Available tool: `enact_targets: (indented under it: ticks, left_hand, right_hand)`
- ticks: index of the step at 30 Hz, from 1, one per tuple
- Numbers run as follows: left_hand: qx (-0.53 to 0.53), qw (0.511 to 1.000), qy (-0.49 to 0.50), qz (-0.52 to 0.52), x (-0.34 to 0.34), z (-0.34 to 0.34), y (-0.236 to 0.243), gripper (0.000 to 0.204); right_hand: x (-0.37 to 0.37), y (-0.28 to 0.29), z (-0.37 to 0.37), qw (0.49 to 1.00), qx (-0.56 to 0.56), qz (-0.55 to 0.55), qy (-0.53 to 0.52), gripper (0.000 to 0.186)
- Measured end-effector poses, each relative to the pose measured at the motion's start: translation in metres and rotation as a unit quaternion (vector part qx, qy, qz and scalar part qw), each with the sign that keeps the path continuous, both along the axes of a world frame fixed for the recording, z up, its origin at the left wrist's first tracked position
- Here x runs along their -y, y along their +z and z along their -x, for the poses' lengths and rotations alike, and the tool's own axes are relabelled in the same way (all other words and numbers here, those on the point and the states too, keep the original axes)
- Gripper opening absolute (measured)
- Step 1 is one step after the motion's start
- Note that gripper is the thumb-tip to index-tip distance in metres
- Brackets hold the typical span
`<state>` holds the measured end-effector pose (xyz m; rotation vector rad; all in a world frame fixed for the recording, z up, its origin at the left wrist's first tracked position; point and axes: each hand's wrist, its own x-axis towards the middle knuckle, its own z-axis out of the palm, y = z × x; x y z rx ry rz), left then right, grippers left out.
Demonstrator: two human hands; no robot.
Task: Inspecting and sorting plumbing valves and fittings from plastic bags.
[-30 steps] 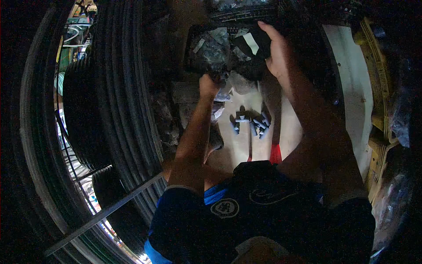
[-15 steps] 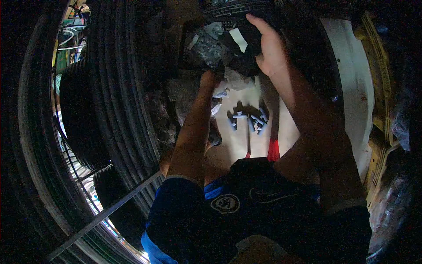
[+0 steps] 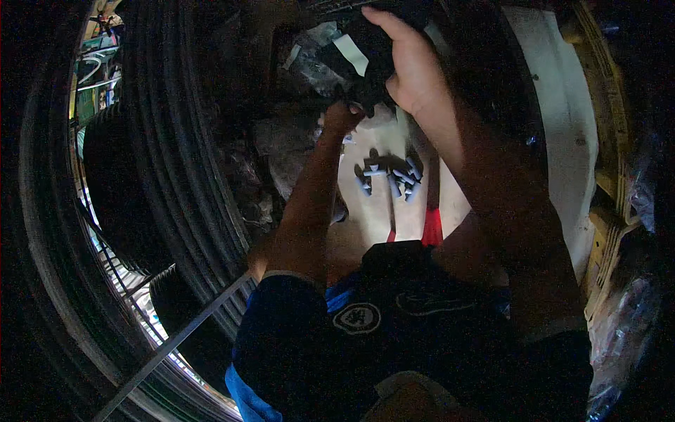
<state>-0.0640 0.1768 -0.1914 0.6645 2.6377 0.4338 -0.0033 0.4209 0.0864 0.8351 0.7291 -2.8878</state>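
Observation:
A clear plastic bag [image 3: 314, 70] with crumpled, shiny sides lies in dim light at the top centre, beside a dark bundle [image 3: 375, 63] bearing a white label [image 3: 350, 54]. My right hand [image 3: 420, 67] curves round the right side of that bundle, one digit stretched along its top; the other fingers are hidden. Just below the bag, my left hand [image 3: 343, 118] is closed, its fingertips at a small dark piece too dim to name. Several grey pipe fittings [image 3: 392, 176] lie loose on the pale floor [image 3: 362, 211] below my hands.
Large coils of black ribbed pipe [image 3: 165, 141] rise along the left, with a thin metal bar [image 3: 176, 341] crossing them. More clear plastic [image 3: 281, 144] lies left of my left forearm. Yellowish wooden pallets [image 3: 608, 176] and plastic wrap [image 3: 619, 352] line the right.
The view has shifted, so the fittings sit a little higher and further left in it. Both hands stay at the bag and the dark bundle; the left fingertips show more clearly.

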Motion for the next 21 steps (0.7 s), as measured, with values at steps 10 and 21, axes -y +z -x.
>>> enact_targets:
  ticks: [10, 21]
  left_hand:
    - [-0.064, 0.99, 0.022, 0.124, 0.017, -0.002, 0.05, 0.042]
    - [0.169, 0.947, 0.274, 0.01, 0.117, -0.169, -0.105, 0.041]
  right_hand:
    - [-0.001, 0.011, -0.009, 0.994, 0.075, -0.046, 0.068, 0.037]
    - [0.007, -0.01, -0.004, 0.986, -0.056, 0.149, 0.045, 0.028]
